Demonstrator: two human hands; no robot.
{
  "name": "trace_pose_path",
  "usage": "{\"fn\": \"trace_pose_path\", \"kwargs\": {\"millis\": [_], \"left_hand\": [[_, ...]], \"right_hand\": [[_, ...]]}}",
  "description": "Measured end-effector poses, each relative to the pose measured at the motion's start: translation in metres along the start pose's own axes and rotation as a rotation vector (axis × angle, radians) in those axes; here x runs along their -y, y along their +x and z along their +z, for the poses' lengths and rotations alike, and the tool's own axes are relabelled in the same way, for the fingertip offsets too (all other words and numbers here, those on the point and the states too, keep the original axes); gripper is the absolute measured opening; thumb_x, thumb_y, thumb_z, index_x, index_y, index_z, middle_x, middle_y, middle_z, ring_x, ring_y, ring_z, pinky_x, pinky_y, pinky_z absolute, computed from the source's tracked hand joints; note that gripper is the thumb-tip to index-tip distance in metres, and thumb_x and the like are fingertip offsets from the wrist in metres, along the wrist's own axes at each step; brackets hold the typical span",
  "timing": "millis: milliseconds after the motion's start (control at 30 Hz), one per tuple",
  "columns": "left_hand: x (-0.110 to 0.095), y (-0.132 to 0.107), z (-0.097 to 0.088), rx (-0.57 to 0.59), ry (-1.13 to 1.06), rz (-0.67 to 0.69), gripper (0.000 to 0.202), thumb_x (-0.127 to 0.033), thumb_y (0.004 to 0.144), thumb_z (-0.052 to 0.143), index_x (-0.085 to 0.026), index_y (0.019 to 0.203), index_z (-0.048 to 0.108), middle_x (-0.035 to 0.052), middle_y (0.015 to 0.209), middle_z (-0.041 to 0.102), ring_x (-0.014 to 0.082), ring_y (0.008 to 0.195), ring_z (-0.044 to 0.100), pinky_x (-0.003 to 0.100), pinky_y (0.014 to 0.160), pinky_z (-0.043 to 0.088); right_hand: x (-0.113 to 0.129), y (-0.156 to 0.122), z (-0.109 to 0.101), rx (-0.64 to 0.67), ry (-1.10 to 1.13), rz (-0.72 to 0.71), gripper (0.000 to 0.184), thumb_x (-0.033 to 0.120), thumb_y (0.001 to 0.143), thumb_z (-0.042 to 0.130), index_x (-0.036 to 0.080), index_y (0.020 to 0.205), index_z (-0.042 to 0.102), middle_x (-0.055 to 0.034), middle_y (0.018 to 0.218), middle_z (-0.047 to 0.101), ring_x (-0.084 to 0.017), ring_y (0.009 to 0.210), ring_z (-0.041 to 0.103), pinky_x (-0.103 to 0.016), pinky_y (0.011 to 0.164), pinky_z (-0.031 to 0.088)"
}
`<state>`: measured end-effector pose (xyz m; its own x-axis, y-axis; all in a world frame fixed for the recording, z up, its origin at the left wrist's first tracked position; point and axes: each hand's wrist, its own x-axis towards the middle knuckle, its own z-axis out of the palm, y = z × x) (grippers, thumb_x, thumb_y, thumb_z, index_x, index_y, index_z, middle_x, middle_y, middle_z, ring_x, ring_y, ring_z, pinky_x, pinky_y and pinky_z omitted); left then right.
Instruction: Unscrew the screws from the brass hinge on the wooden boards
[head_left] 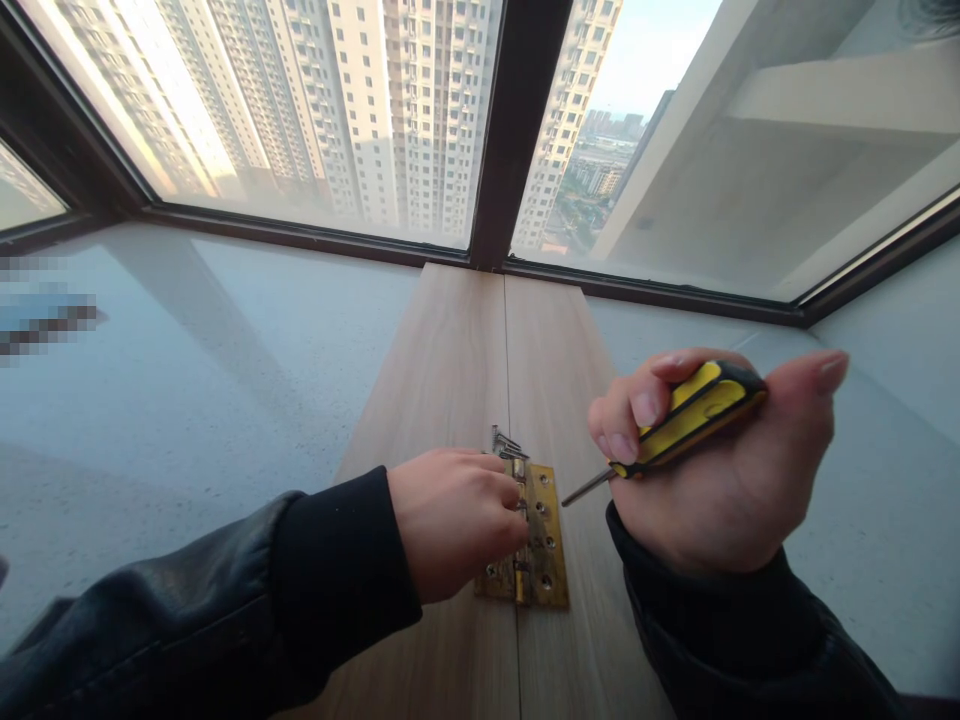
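A brass-coloured butt hinge point(553, 535) lies opened flat across the seam between two pale wooden boards point(465, 360). Its right leaf shows several screw holes, and one screw head point(491, 571) sits in the lower part of the left leaf. My left hand point(461, 520) is over the left leaf, fingers curled and pressed together; whatever they pinch is hidden. Several loose screws point(508, 443) lie just above the hinge. To the right, my right hand point(720, 470) is wrapped around a yellow-and-black screwdriver point(686, 415), thumb raised. The screwdriver's tip points down-left near the hinge's right edge, seemingly not touching it.
The boards rest on a pale speckled sill point(300, 350), running up to a dark window frame point(491, 150). Beyond the glass stand tall buildings. A blurred-out patch point(45, 318) is at the far left.
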<state>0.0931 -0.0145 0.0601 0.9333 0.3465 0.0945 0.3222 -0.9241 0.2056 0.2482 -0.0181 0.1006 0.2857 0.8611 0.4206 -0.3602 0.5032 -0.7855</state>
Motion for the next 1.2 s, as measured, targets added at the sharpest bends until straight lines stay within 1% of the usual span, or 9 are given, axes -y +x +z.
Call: {"fn": "trace_pose_path", "kwargs": {"millis": [333,467,567,667,733,833,933,1000,1200], "left_hand": [[-0.002,0.004,0.013,-0.075,0.167,-0.109,0.015,-0.017,0.083,0.047,-0.017,0.068,0.048,0.0009,0.068,0.056,0.0166,0.06,0.051,0.031,0.054,0.038],[-0.005,0.007,0.02,-0.045,0.223,-0.172,0.009,-0.02,0.079,0.049,-0.016,0.07,0.047,0.002,0.066,0.056,0.0188,0.059,0.053,0.033,0.053,0.041],[-0.008,0.012,0.016,-0.039,0.261,-0.207,0.009,-0.019,0.075,0.05,-0.016,0.067,0.047,0.0023,0.062,0.055,0.0194,0.055,0.054,0.033,0.05,0.04],[-0.008,0.016,0.003,-0.07,0.273,-0.204,0.016,-0.019,0.078,0.045,-0.017,0.063,0.048,0.0016,0.058,0.055,0.0182,0.052,0.053,0.032,0.05,0.04],[-0.001,0.017,-0.006,-0.075,0.274,-0.219,0.02,-0.019,0.081,0.042,-0.017,0.062,0.048,0.0015,0.058,0.055,0.0177,0.052,0.053,0.032,0.051,0.041],[0.021,0.017,-0.011,-0.024,0.274,-0.311,0.028,-0.021,0.088,0.034,-0.015,0.067,0.052,0.0035,0.066,0.059,0.0183,0.06,0.055,0.034,0.059,0.044],[0.05,0.015,-0.005,0.081,0.214,-0.406,0.027,-0.024,0.089,0.035,-0.013,0.074,0.055,0.0066,0.076,0.061,0.0201,0.072,0.058,0.034,0.065,0.046],[0.064,0.016,0.001,0.093,0.206,-0.426,0.026,-0.024,0.089,0.035,-0.012,0.077,0.056,0.0077,0.08,0.062,0.0208,0.074,0.059,0.034,0.066,0.046],[0.074,0.028,0.009,0.099,0.182,-0.402,0.028,-0.027,0.089,0.036,-0.011,0.082,0.058,0.0089,0.084,0.063,0.0221,0.078,0.06,0.033,0.066,0.045]], "right_hand": [[-0.003,0.0,-0.003,-0.01,-0.021,-0.003,0.041,0.055,0.074,0.06,0.016,0.063,0.063,0.002,0.046,0.048,-0.011,0.032,0.04,-0.023,0.029,0.026],[-0.005,0.0,-0.005,-0.012,-0.014,-0.003,0.039,0.052,0.076,0.06,0.015,0.063,0.063,0.0016,0.046,0.048,-0.011,0.032,0.041,-0.023,0.03,0.026],[-0.005,-0.001,-0.006,-0.012,-0.003,-0.001,0.039,0.052,0.076,0.06,0.015,0.063,0.063,0.0014,0.046,0.048,-0.011,0.032,0.041,-0.023,0.029,0.026],[-0.005,-0.001,-0.007,-0.015,0.006,0.0,0.039,0.052,0.077,0.059,0.015,0.064,0.063,0.0012,0.046,0.048,-0.012,0.032,0.041,-0.023,0.029,0.026],[-0.005,0.0,-0.007,-0.012,0.006,-0.004,0.039,0.051,0.077,0.058,0.015,0.064,0.063,0.0013,0.047,0.048,-0.012,0.032,0.041,-0.023,0.029,0.026],[-0.007,0.001,-0.008,-0.01,0.003,-0.01,0.038,0.05,0.079,0.057,0.015,0.065,0.063,0.0016,0.048,0.048,-0.012,0.033,0.041,-0.023,0.03,0.026],[-0.007,0.001,-0.008,-0.012,0.001,-0.018,0.038,0.051,0.079,0.056,0.015,0.066,0.062,0.002,0.048,0.048,-0.011,0.033,0.041,-0.023,0.03,0.026],[-0.007,0.001,-0.008,-0.016,0.001,-0.019,0.039,0.051,0.08,0.055,0.015,0.066,0.062,0.0021,0.048,0.048,-0.011,0.033,0.041,-0.023,0.031,0.026],[-0.007,0.001,-0.007,-0.033,0.002,-0.015,0.042,0.053,0.082,0.051,0.016,0.066,0.061,0.0016,0.049,0.048,-0.011,0.033,0.04,-0.023,0.031,0.026]]}}
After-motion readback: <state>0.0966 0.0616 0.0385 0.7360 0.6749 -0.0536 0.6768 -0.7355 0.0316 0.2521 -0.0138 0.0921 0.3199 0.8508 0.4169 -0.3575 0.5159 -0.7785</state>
